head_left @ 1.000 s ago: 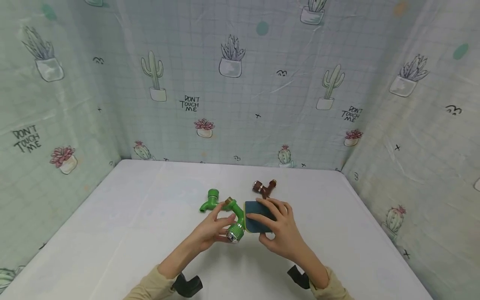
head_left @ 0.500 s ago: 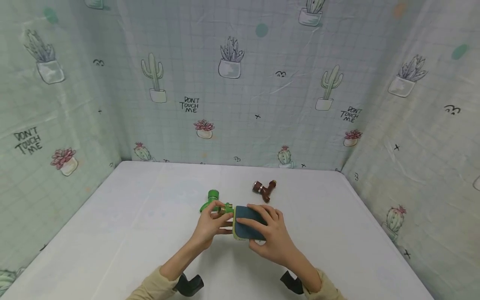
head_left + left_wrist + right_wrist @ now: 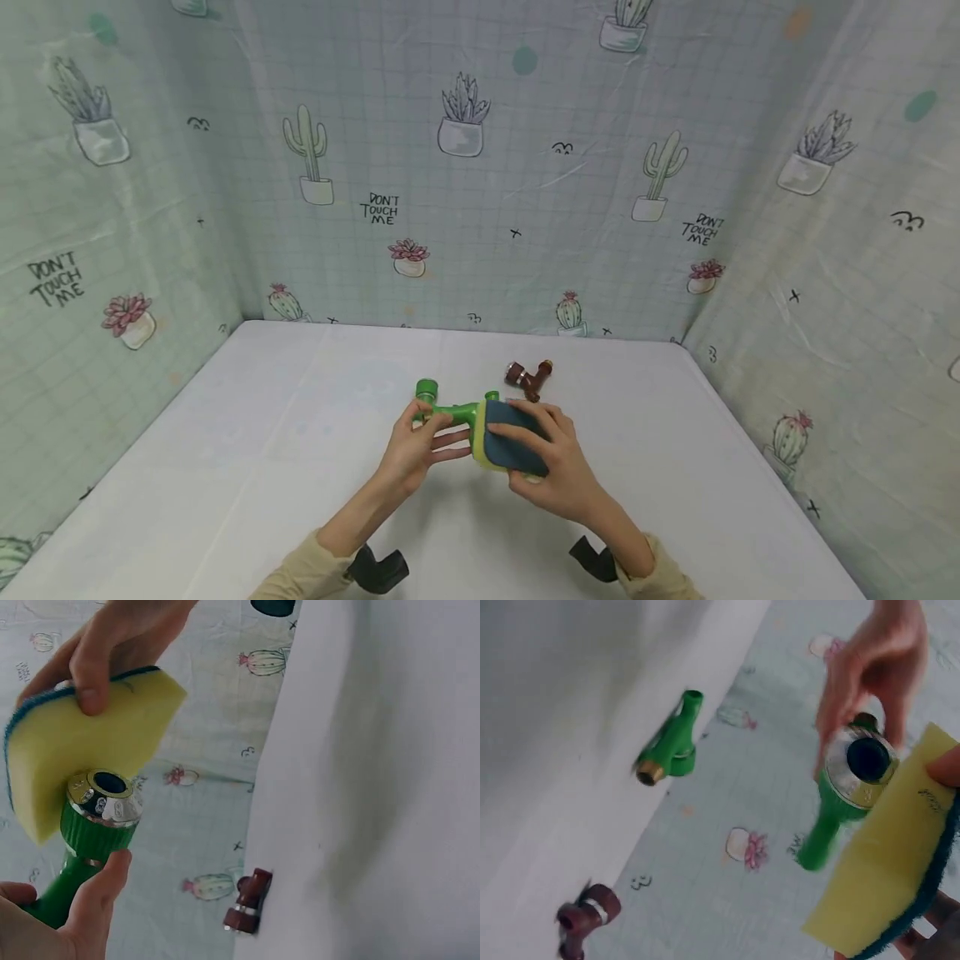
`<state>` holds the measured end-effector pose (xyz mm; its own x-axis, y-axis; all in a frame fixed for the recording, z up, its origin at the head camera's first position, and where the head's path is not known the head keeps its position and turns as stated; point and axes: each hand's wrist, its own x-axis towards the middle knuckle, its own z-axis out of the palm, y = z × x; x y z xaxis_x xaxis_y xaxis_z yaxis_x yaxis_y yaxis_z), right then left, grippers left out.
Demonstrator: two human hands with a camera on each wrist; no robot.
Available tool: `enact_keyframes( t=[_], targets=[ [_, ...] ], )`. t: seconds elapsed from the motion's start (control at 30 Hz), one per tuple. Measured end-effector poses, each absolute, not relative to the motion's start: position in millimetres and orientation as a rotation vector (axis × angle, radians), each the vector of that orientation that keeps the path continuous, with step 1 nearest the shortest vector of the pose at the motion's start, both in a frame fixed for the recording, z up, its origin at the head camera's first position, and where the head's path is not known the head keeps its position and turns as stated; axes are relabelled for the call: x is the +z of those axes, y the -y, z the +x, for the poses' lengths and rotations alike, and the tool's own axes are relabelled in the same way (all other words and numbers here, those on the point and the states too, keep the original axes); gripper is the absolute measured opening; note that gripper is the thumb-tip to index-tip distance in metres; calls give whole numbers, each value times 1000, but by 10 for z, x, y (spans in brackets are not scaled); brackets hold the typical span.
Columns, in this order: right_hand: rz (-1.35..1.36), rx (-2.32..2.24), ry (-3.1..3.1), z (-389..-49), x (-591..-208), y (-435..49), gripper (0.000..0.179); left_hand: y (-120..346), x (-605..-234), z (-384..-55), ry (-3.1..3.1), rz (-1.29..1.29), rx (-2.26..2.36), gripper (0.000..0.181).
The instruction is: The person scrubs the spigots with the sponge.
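My left hand point(image 3: 408, 450) grips a green plastic tap point(image 3: 459, 412) by one end, above the table. In the left wrist view its ribbed green knob ends in a silvery collar point(image 3: 105, 799) with a dark round hole. My right hand point(image 3: 558, 462) holds a sponge point(image 3: 513, 437), yellow foam with a blue scouring layer, fingers spread across the blue side. The yellow face point(image 3: 82, 742) lies right against the knob end of the tap and bends around it. From the head view the sponge hides part of the tap.
A second green tap point(image 3: 671, 746) with a brass-coloured threaded end lies on the white table point(image 3: 315, 417) behind the left hand. Farther right is a brown tap point(image 3: 529, 381). Black straps point(image 3: 378, 571) hang at both wrists. Patterned cloth walls point(image 3: 480, 183) enclose the table.
The held tap has been turned in the left hand, its body now lying sideways. The sponge moved left over the tap, then back a little right, its yellow edge showing more.
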<state>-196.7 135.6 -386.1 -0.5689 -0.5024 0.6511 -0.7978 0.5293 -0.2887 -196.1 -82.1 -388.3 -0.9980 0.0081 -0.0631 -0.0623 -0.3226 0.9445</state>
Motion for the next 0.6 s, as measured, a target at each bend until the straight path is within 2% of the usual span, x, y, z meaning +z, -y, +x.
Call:
enact_keyframes(
  t=[0.27, 0.47, 0.6],
  targets=[
    [892, 782, 2321, -2079, -3933, -1490, 57, 844, -3903, -1956, -1683, -146, 2621, 10],
    [1000, 974, 2271, -2015, -3921, -1461, 58, 850, -3873, -1953, -1414, -165, 2609, 1],
    [990, 991, 2220, -2024, -3900, -1447, 58, 886, -3854, -1956, -1292, -30, 2403, 12]
  ],
)
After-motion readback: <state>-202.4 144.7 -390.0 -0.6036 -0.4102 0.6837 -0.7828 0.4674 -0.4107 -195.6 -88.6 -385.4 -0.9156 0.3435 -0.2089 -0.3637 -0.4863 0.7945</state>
